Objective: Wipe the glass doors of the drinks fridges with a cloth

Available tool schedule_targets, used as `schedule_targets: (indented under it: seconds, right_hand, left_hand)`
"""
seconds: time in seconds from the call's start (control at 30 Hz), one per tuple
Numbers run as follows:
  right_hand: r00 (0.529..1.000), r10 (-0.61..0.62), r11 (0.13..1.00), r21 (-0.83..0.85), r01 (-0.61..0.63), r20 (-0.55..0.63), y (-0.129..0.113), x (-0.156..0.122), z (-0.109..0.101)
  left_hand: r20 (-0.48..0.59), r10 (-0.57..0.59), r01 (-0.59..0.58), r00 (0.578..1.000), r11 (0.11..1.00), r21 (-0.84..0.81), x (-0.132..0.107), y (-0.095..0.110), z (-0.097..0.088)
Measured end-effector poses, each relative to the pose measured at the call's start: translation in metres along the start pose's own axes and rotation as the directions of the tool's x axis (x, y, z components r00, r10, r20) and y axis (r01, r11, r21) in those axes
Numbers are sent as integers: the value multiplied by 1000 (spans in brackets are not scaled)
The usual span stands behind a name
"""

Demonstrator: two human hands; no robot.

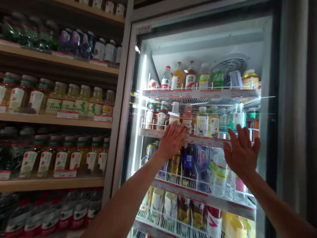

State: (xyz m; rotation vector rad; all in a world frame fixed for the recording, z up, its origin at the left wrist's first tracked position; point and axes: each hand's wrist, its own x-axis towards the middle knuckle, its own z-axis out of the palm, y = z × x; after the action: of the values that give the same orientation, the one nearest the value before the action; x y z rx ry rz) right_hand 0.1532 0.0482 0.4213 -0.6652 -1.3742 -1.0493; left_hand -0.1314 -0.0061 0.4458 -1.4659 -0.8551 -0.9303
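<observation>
i have the left hand (172, 140) raised to the glass door (208, 43) of a lit cooler (156, 49), its fingers close together and a little bent over a crumpled pale cloth (186, 138), which it has hold of at the pane, in front of the second shelf's front rail (210, 141). the right hand (241, 152) is up too, well apart from the other, fingers spread wide, holding nothing; i cannot tell whether its fingertips touch the glass. behind the pane, a pink bottle (187, 110) shows just above the cloth, with a pale-labelled bottle (202, 122) to the right of it. below the left hand i see a gold can (175, 163) and a dark bottle with a blue label (188, 162); a clear bottle with a green label (219, 173) stands just left of the right wrist. off to my left, wooden shelves (54, 120) carry rows of juice bottles (81, 102), and red-capped bottles (51, 216) fill the lowest row in view.
</observation>
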Motion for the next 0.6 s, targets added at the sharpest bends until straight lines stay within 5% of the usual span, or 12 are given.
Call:
schedule_targets:
  seconds: [0.03, 0.1, 0.2, 0.27, 0.37, 0.43, 0.53, 0.6]
  right_hand:
    - [1000, 0, 1000, 1, 0, -7, 0, 1, 2]
    - [1000, 0, 1000, 7, 0, -10, -2, 1, 3]
    - [999, -26, 1000, -5, 26, -33, -3, -2, 3]
    - [998, -46, 999, -17, 45, -36, -2, -3, 4]
    - [997, -57, 998, -21, 56, -47, 0, -3, 5]
    - [998, -47, 999, -12, 47, -43, 0, -3, 6]
    - [999, -34, 999, 1, 34, -35, -1, -3, 5]
    - [999, -35, 999, 0, 35, -35, -2, -3, 5]
  left_hand:
    - [9, 17, -17, 1000, 1000, -2, 3, -5, 0]
    - [-81, -175, 178, 981, 984, 32, 8, -21, -4]
    - [-234, -466, 488, 853, 872, 44, 18, -37, -6]
    - [-187, -380, 395, 906, 917, 52, 24, -32, -4]
    - [-48, -77, 79, 996, 996, 31, 29, -23, 0]
    - [-80, -135, 138, 988, 990, 29, 32, -26, 0]
    - [-229, -421, 440, 878, 897, 40, 35, -28, 1]
    - [-216, -363, 383, 906, 922, 59, 37, -19, 4]
